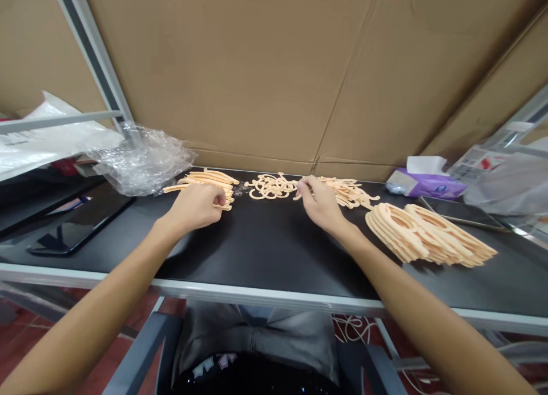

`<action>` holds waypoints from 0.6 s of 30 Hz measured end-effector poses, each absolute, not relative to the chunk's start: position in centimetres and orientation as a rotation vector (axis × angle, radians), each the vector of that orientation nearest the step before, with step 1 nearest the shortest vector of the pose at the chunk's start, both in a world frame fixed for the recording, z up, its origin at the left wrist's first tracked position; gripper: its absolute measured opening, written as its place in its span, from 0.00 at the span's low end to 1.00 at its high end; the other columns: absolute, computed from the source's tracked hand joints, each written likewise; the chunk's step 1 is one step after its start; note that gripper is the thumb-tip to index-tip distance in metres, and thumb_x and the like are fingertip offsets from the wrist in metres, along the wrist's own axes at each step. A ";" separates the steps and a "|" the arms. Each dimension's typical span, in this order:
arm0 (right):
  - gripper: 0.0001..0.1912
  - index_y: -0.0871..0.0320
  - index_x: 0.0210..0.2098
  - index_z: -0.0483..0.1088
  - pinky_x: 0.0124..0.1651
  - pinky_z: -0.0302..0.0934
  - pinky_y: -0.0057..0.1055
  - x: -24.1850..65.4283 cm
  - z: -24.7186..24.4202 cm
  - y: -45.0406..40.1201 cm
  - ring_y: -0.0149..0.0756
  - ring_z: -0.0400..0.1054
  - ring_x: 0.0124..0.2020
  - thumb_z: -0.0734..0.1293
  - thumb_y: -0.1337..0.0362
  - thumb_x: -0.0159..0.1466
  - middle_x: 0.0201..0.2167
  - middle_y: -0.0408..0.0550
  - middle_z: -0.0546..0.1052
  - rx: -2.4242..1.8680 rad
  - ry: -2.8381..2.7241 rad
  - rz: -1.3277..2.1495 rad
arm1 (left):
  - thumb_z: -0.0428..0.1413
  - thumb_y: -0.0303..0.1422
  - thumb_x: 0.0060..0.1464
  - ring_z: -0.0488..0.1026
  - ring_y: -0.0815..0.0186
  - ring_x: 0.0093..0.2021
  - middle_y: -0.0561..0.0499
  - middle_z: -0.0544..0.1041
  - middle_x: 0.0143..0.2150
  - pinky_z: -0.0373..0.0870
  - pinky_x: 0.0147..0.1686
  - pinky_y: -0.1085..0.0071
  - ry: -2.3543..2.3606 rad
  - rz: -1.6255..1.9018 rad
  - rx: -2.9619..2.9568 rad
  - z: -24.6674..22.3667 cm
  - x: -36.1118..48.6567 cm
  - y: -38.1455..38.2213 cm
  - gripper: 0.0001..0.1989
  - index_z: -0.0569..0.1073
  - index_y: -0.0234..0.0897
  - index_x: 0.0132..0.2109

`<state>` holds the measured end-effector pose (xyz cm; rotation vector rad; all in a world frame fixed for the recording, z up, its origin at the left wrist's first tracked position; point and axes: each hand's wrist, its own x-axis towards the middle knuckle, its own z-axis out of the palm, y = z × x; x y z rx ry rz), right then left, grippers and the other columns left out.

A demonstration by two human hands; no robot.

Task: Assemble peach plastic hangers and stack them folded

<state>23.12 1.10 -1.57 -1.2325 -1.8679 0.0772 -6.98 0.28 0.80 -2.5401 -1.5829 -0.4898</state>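
My left hand (199,206) is closed over the left pile of cream curved strips (209,177). Its curled fingers hide whatever is in them. My right hand (320,205) pinches a small cream piece (296,198), whose end pokes out by the fingertips; most of it is hidden. Between the hands lies a heap of cream hook-shaped pieces (269,186). Behind my right hand spreads another pile of cream slim pieces (349,190). To the right of my right forearm, flat cream pieces with large oval openings (428,235) lean in an overlapping stack.
The black tabletop (265,252) has a pale metal front edge. Clear plastic wrap (143,155) and a dark phone-like slab (79,224) lie left. At right are a purple tissue pack (428,184), a dark flat device (462,211) and plastic bags. Cardboard (257,69) walls the back.
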 end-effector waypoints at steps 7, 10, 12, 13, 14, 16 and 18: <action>0.14 0.54 0.26 0.64 0.34 0.57 0.32 21.8 -2.1 0.4 0.36 0.65 0.26 0.57 0.59 0.68 0.22 0.43 0.71 -1.212 -1.918 0.269 | 0.52 0.29 0.50 0.77 0.55 0.37 0.46 0.82 0.34 0.69 0.38 0.65 -1.473 -0.509 -2.729 1.0 -6.1 -0.8 0.13 0.82 0.40 0.34; 0.15 0.54 0.27 0.64 0.33 0.58 0.31 21.4 -2.2 0.1 0.35 0.65 0.25 0.58 0.57 0.68 0.21 0.42 0.71 -1.184 -1.890 0.318 | 0.52 0.29 0.55 0.78 0.59 0.41 0.47 0.83 0.40 0.71 0.45 0.66 -1.156 -0.646 -3.007 0.6 -4.3 -2.0 0.14 0.82 0.39 0.42; 0.15 0.54 0.28 0.65 0.33 0.59 0.32 21.2 -2.1 0.0 0.35 0.67 0.25 0.58 0.55 0.68 0.20 0.41 0.71 -1.164 -1.830 0.381 | 0.51 0.27 0.57 0.78 0.62 0.46 0.49 0.82 0.47 0.71 0.49 0.66 -0.939 -0.770 -3.179 0.2 -3.1 -2.7 0.18 0.80 0.42 0.50; 0.15 0.54 0.29 0.65 0.33 0.60 0.32 21.1 -2.0 -0.1 0.35 0.68 0.25 0.59 0.54 0.68 0.20 0.41 0.70 -1.156 -1.794 0.414 | 0.50 0.27 0.58 0.78 0.62 0.47 0.49 0.82 0.48 0.71 0.50 0.66 -0.886 -0.865 -3.189 0.1 -2.7 -2.9 0.18 0.79 0.42 0.50; 0.15 0.54 0.30 0.66 0.33 0.60 0.32 21.1 -2.0 -0.2 0.35 0.68 0.24 0.59 0.53 0.68 0.19 0.40 0.70 -1.147 -1.760 0.443 | 0.50 0.27 0.59 0.78 0.62 0.47 0.48 0.82 0.47 0.72 0.50 0.66 -0.880 -1.001 -3.145 -0.1 -2.4 -3.0 0.16 0.80 0.40 0.48; 0.14 0.54 0.32 0.66 0.32 0.60 0.32 21.0 -1.9 -0.3 0.36 0.69 0.24 0.60 0.53 0.68 0.18 0.39 0.69 -1.134 -1.712 0.477 | 0.51 0.29 0.60 0.78 0.62 0.44 0.46 0.82 0.44 0.72 0.48 0.66 -0.977 -1.231 -2.988 -0.2 -2.1 -3.0 0.12 0.80 0.36 0.43; 0.14 0.54 0.32 0.67 0.32 0.60 0.32 20.8 -1.8 -0.5 0.36 0.69 0.24 0.60 0.53 0.68 0.18 0.39 0.69 -1.124 -1.706 0.492 | 0.53 0.32 0.60 0.77 0.62 0.41 0.46 0.81 0.41 0.72 0.45 0.67 -1.144 -1.383 -2.837 -0.3 -2.2 -2.7 0.11 0.79 0.34 0.43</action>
